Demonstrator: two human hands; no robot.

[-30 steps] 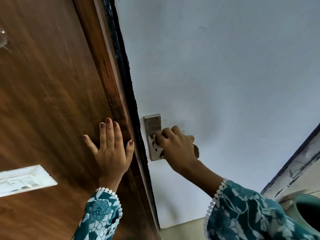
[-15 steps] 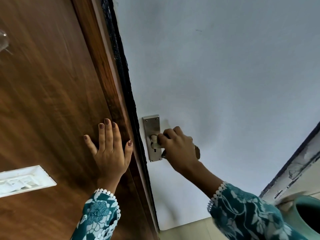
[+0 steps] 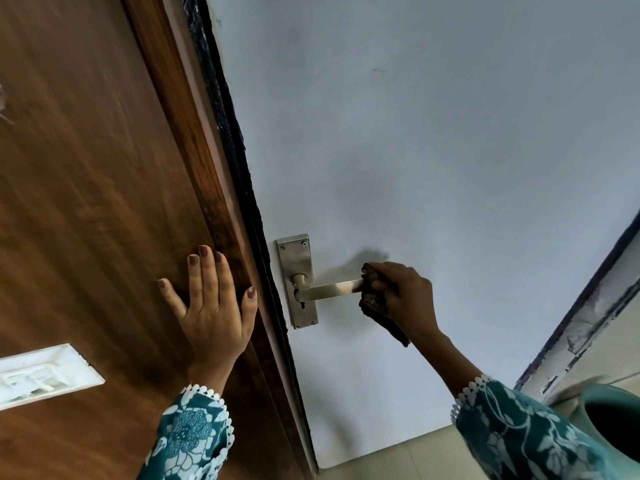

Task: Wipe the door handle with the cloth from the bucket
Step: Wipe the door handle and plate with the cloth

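Observation:
A steel lever door handle (image 3: 329,291) sticks out rightward from its metal backplate (image 3: 297,258) on the pale grey door (image 3: 433,150). My right hand (image 3: 407,297) is closed around a dark cloth (image 3: 375,299), wrapped over the free end of the lever; a corner of the cloth hangs below my palm. The lever's bare middle and its pivot show. My left hand (image 3: 211,306) lies flat, fingers spread, on the brown wooden frame (image 3: 104,202) left of the door edge.
A teal bucket (image 3: 609,420) stands at the lower right, only its rim and dark inside showing. A white switch plate (image 3: 41,375) sits on the wood panel at the lower left. A dark-edged, chipped frame (image 3: 588,317) runs diagonally on the right. Tiled floor shows below the door.
My right hand has slid with the cloth from the pivot near the backplate out to the lever's free end, uncovering most of the lever. My left hand has stayed flat on the wood.

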